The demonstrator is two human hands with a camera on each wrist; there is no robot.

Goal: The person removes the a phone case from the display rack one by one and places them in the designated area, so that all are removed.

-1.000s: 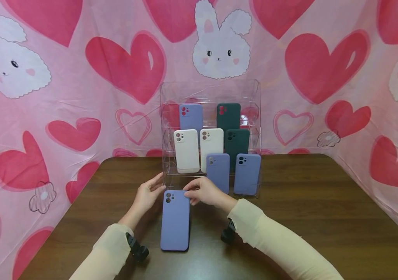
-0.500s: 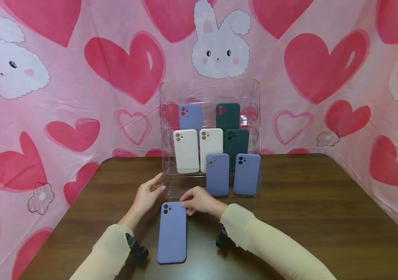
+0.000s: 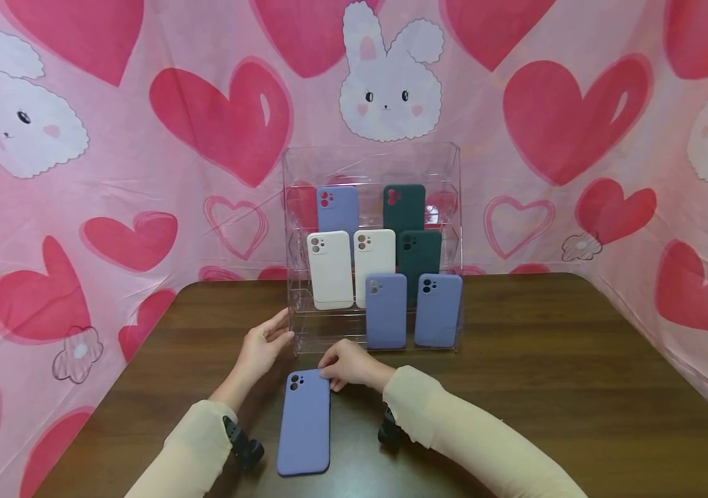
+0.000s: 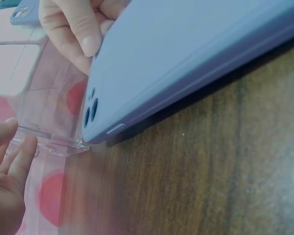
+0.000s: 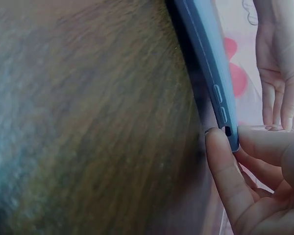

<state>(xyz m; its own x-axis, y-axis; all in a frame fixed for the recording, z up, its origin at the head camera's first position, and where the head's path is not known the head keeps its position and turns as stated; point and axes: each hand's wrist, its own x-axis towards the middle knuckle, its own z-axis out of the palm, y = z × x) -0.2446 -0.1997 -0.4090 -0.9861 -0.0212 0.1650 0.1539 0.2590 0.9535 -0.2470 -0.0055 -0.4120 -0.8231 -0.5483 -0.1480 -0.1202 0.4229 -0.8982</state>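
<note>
In the head view my right hand [image 3: 350, 364] pinches the top right corner of a lavender phone case [image 3: 304, 423] between thumb and fingers. The case has camera cutouts at its upper left and is held low over the table in front of a clear tiered display rack [image 3: 329, 339]. The right wrist view shows the thumb [image 5: 264, 144] on one face of the case and a fingertip on the other. My left hand [image 3: 265, 346] holds the rack's lower left edge; in the left wrist view its thumb and fingers [image 4: 22, 159] lie on either side of the clear plastic.
The rack holds a lavender case [image 3: 338, 207] and a green case [image 3: 404, 206] above, white cases [image 3: 330, 270] and another green case [image 3: 421, 259] in the middle, and two lavender cases [image 3: 385, 311] at the lower right. Around it spreads the brown wooden table [image 3: 553, 387], with a pink heart-patterned cloth [image 3: 453, 124] behind.
My right hand has drawn the lavender phone case away from the rack, towards me and slightly left, and lowered it. The left hand has stayed at the rack's edge.
</note>
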